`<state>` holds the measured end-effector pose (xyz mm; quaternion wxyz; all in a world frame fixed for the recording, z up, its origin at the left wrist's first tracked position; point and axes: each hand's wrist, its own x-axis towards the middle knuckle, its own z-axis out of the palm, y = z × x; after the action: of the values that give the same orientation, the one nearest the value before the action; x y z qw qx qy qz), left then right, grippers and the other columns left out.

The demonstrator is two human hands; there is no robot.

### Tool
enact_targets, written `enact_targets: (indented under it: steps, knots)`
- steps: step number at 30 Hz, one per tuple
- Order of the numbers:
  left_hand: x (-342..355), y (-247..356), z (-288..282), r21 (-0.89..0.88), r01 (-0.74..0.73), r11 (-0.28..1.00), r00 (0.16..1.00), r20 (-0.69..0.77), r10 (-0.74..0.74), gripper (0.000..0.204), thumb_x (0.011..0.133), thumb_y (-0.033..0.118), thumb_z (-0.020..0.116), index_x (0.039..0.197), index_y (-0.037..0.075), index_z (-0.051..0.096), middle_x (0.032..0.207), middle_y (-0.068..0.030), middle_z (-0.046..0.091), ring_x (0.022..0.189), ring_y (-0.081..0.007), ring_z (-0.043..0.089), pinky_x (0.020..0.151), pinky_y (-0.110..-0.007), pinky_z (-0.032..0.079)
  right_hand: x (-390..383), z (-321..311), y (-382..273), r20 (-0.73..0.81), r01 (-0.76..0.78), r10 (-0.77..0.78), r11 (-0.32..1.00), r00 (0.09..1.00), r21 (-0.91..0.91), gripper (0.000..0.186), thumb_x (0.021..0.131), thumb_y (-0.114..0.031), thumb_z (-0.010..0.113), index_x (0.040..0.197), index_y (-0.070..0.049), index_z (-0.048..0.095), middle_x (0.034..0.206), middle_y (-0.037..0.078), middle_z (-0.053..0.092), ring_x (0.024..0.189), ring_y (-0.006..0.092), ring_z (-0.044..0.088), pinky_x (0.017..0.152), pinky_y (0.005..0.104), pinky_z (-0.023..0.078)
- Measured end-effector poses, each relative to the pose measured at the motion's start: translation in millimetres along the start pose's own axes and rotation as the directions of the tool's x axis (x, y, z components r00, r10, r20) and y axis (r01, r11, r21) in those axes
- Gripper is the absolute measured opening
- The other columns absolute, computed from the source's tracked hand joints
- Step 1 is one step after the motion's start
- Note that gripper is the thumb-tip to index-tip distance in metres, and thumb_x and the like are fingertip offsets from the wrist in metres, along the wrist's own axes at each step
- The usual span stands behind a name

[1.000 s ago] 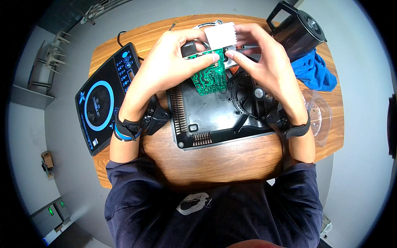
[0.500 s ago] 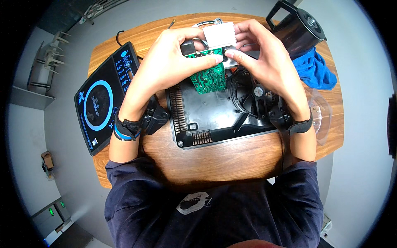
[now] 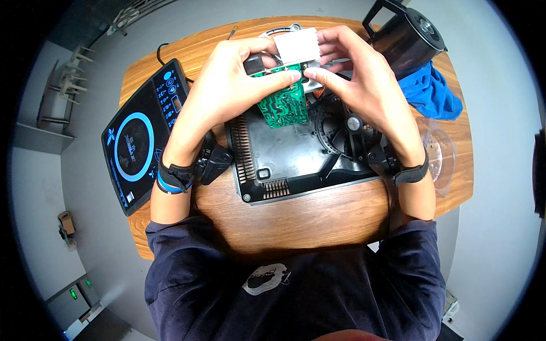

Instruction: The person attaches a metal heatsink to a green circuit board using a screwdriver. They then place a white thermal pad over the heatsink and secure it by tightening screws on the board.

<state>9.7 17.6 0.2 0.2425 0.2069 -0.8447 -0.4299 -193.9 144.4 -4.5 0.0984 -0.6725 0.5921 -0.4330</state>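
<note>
A green circuit board [image 3: 283, 105] with a silver finned heat sink [image 3: 297, 45] is held up, tilted, over the black housing base [image 3: 290, 153] of an induction cooker. My left hand [image 3: 244, 77] grips the board's left side, its thumb pressed on the green face and its fingers behind. With my right hand [image 3: 358, 71] I hold the heat sink's right side; the thumb sits near the board's edge and the fingers reach round behind. A black block-shaped part [image 3: 254, 64] shows by my left fingers. In the base, a round black fan [image 3: 354, 123] is partly hidden by my right forearm.
At the left lies the cooker's black glass top panel [image 3: 133, 145] with a cable. A black jug [image 3: 406, 40] stands at the far right beside a crumpled blue cloth [image 3: 432, 94]. A clear plastic tray [image 3: 446, 159] lies on the wooden table [image 3: 296, 224] near the right edge.
Both hands have shifted slightly left with the circuit board and heat sink. The grip looks the same.
</note>
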Motion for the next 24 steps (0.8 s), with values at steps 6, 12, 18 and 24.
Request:
enact_targets:
  steps: [6, 12, 18, 24]
  knots:
    - [1, -3, 1, 0.007, -0.015, 1.0, 1.0, -0.006, 0.016, 0.029, 0.088, 0.024, 0.089, 0.101, 0.001, 0.077, 0.086, 0.0051, 0.066, 0.083, -0.0038, 0.061, 0.076, -0.023, 0.051, 0, -2, -1, 0.008, -0.007, 0.007, 1.0, 1.0, 0.004, 0.044, 0.092, -0.015, 0.083, 0.127, 0.001, 0.062, 0.107, 0.014, 0.076, 0.098, 0.023, 0.075, 0.085, 0.0341, 0.061]
    - [1, -5, 1, -0.02, 0.006, 1.0, 1.0, 0.011, -0.005, 0.028, 0.089, 0.025, 0.089, 0.1, 0.001, 0.076, 0.085, 0.0057, 0.066, 0.082, -0.0031, 0.06, 0.074, -0.022, 0.051, 0, -2, 0, 0.008, 0.002, -0.002, 1.0, 1.0, -0.011, 0.045, 0.092, -0.016, 0.083, 0.128, 0.001, 0.062, 0.108, 0.015, 0.076, 0.099, 0.0237, 0.075, 0.085, 0.0349, 0.061]
    - [1, -2, 0, 0.007, 0.0, 1.0, 1.0, 0.009, -0.001, 0.029, 0.088, 0.025, 0.089, 0.099, 0.001, 0.076, 0.085, 0.0051, 0.066, 0.082, -0.0033, 0.06, 0.074, -0.022, 0.051, -2, -2, 0, 0.001, 0.037, -0.037, 0.998, 0.999, -0.046, 0.049, 0.091, -0.017, 0.084, 0.131, -0.001, 0.062, 0.109, 0.014, 0.076, 0.101, 0.0252, 0.075, 0.085, 0.0357, 0.061]
    - [0, -3, 0, 0.027, -0.01, 1.0, 1.0, -0.006, 0.011, 0.03, 0.088, 0.025, 0.089, 0.1, 0.0, 0.075, 0.085, 0.0047, 0.066, 0.084, -0.0039, 0.061, 0.077, -0.023, 0.052, -12, -24, -10, -0.057, -0.053, 0.047, 0.993, 0.997, -0.106, 0.038, 0.096, -0.019, 0.08, 0.127, -0.002, 0.065, 0.108, 0.014, 0.075, 0.101, 0.0224, 0.076, 0.084, 0.0353, 0.061]
